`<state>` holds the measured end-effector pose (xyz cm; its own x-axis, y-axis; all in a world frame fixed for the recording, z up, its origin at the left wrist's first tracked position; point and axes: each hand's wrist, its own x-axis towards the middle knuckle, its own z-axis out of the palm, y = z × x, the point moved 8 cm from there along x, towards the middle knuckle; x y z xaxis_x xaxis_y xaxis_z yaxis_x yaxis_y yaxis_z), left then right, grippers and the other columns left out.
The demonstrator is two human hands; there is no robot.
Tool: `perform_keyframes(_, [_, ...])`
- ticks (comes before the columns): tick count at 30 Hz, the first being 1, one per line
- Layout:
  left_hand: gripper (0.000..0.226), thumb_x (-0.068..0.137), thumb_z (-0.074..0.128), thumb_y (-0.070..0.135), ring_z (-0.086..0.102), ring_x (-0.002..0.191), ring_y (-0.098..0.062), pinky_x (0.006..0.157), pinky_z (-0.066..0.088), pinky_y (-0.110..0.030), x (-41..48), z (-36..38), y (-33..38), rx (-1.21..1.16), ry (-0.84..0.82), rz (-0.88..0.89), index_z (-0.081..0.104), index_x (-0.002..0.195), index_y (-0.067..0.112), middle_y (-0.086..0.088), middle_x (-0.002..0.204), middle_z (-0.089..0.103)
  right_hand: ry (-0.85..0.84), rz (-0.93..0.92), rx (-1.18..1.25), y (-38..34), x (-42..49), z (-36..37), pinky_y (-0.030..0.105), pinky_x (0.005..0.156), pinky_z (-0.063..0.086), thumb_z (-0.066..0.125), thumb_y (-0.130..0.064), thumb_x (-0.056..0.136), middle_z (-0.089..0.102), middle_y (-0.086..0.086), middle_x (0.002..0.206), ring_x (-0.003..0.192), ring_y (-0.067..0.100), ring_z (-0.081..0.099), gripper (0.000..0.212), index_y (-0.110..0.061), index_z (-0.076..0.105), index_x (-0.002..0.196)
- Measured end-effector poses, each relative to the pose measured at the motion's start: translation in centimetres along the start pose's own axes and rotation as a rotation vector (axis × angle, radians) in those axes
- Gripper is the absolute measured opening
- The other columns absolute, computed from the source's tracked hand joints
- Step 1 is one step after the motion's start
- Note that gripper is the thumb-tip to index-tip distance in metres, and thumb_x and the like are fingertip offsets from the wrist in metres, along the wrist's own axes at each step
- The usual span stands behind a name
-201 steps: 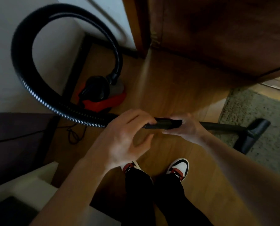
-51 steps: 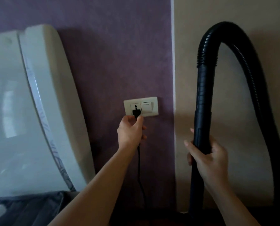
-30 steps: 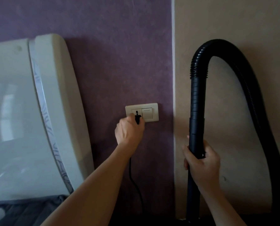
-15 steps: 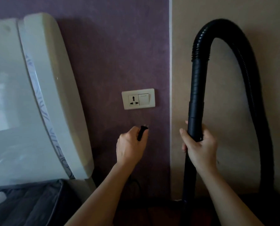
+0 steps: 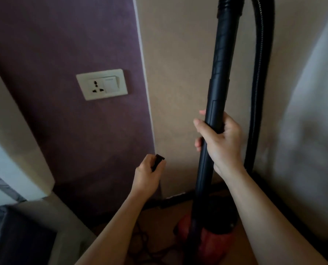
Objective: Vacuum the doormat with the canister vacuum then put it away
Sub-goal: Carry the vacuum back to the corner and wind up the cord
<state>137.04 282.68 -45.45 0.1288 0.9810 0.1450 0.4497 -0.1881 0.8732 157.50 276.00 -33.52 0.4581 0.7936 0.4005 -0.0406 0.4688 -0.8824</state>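
My left hand (image 5: 147, 174) grips the black plug (image 5: 157, 162) of the vacuum's cord, held away from the wall below the white socket plate (image 5: 102, 84), whose socket is bare. My right hand (image 5: 221, 142) grips the black wand (image 5: 219, 77), which stands nearly upright. The ribbed black hose (image 5: 258, 77) runs down behind the wand on the right. The red and black canister (image 5: 211, 236) sits on the wooden floor below the wand. Loose black cord (image 5: 142, 243) lies on the floor beside it. The doormat is out of view.
A purple wall meets a beige wall at a white corner strip (image 5: 146, 88). A pale curved panel (image 5: 12, 150) leans at the left, with dark grey fabric (image 5: 16, 236) below it. A dark skirting board (image 5: 174, 198) runs along the floor.
The plug has come out of the socket, and my left hand has lowered it and moved it right. The view has tilted down, so the canister and floor now show.
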Motion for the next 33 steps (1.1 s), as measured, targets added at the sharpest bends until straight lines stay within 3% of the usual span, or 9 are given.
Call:
perform_keyframes(4, [0.025, 0.097, 0.059, 0.032, 0.064, 0.087, -0.011, 0.07, 0.052, -0.025, -0.9, 6.3, -2.0, -0.084, -0.115, -0.077, 0.061, 0.12, 0.02, 0.003, 0.105, 0.067, 0.047, 0.0, -0.043, -0.3, -0.7, -3.7, 0.029, 0.042, 0.045, 0.073, -0.003, 0.091, 0.064, -0.007, 0.065, 0.041, 0.02, 0.057, 0.014, -0.01, 0.066, 0.101])
perform_keyframes(7, [0.041, 0.096, 0.062, 0.027, 0.059, 0.104, -0.012, 0.079, 0.048, -0.022, -2.0, 11.3, -3.3, 0.013, -0.262, -0.049, 0.052, 0.135, 0.016, 0.005, 0.116, 0.059, 0.056, -0.037, -0.099, -0.8, -1.4, -6.3, 0.029, 0.042, 0.045, 0.071, 0.0, 0.092, 0.061, -0.008, 0.064, 0.041, 0.02, 0.056, 0.014, -0.005, 0.063, 0.103])
perform_keyframes(10, [0.056, 0.091, 0.068, 0.024, 0.058, 0.111, -0.021, 0.09, 0.048, -0.03, -3.3, 16.0, -5.9, 0.106, -0.408, -0.07, 0.045, 0.14, 0.012, 0.0, 0.119, 0.056, 0.069, -0.082, -0.143, -1.7, -1.9, -8.4, 0.029, 0.043, 0.044, 0.07, 0.0, 0.092, 0.06, -0.008, 0.064, 0.04, 0.021, 0.056, 0.014, -0.004, 0.062, 0.102])
perform_keyframes(14, [0.089, 0.084, 0.076, 0.038, 0.039, 0.139, -0.025, 0.114, 0.036, -0.036, -5.0, 21.3, -10.2, 0.124, -0.575, -0.179, 0.028, 0.153, 0.009, -0.008, 0.153, 0.038, 0.096, -0.098, -0.189, -2.6, -2.6, -10.5, 0.027, 0.045, 0.044, 0.069, 0.0, 0.093, 0.059, -0.007, 0.064, 0.04, 0.021, 0.055, 0.013, -0.002, 0.062, 0.104])
perform_keyframes(18, [0.104, 0.073, 0.078, 0.055, 0.037, 0.141, -0.026, 0.114, 0.037, -0.044, -5.3, 24.4, -11.5, 0.129, -0.602, -0.192, 0.026, 0.154, 0.015, -0.004, 0.152, 0.037, 0.131, -0.104, -0.219, -2.9, -3.3, -12.7, 0.03, 0.047, 0.046, 0.068, 0.001, 0.094, 0.058, -0.007, 0.067, 0.042, 0.025, 0.055, 0.012, -0.006, 0.063, 0.102])
perform_keyframes(24, [0.119, 0.063, 0.084, 0.051, 0.038, 0.142, -0.026, 0.114, 0.037, -0.048, -4.7, 27.9, -12.7, 0.023, -0.606, -0.189, 0.018, 0.156, 0.015, -0.005, 0.154, 0.037, 0.146, -0.13, -0.241, -3.0, -3.8, -14.4, 0.032, 0.047, 0.046, 0.066, 0.001, 0.094, 0.056, 0.004, 0.07, 0.042, 0.027, 0.054, 0.014, 0.0, 0.062, 0.107])
perform_keyframes(27, [0.109, 0.078, 0.083, 0.031, 0.041, 0.14, -0.026, 0.112, 0.039, -0.039, -4.9, 28.7, -12.3, 0.006, -0.643, -0.189, 0.011, 0.158, 0.014, -0.006, 0.154, 0.037, 0.135, -0.149, -0.237, -3.1, -3.9, -14.6, 0.034, 0.048, 0.046, 0.066, 0.0, 0.094, 0.05, 0.016, 0.071, 0.043, 0.027, 0.053, 0.017, 0.003, 0.061, 0.111])
perform_keyframes(29, [0.087, 0.086, 0.076, 0.026, 0.052, 0.127, -0.025, 0.096, 0.044, -0.03, -4.9, 29.4, -12.3, 0.065, -0.66, -0.17, 0.022, 0.153, 0.013, -0.007, 0.145, 0.048, 0.144, -0.155, -0.236, -3.2, -4.1, -14.9, 0.036, 0.047, 0.045, 0.065, 0.001, 0.095, 0.048, 0.021, 0.07, 0.043, 0.027, 0.052, 0.018, 0.004, 0.06, 0.112])
perform_keyframes(33, [0.038, 0.089, 0.07, 0.03, 0.059, 0.088, -0.015, 0.072, 0.048, -0.029, -4.5, 29.8, -11.9, 0.138, -0.611, -0.141, 0.048, 0.117, 0.016, -0.004, 0.112, 0.063, 0.173, -0.122, -0.218, -2.8, -4.4, -15.3, 0.036, 0.046, 0.045, 0.064, 0.002, 0.095, 0.046, 0.026, 0.072, 0.043, 0.027, 0.051, 0.017, 0.004, 0.059, 0.111])
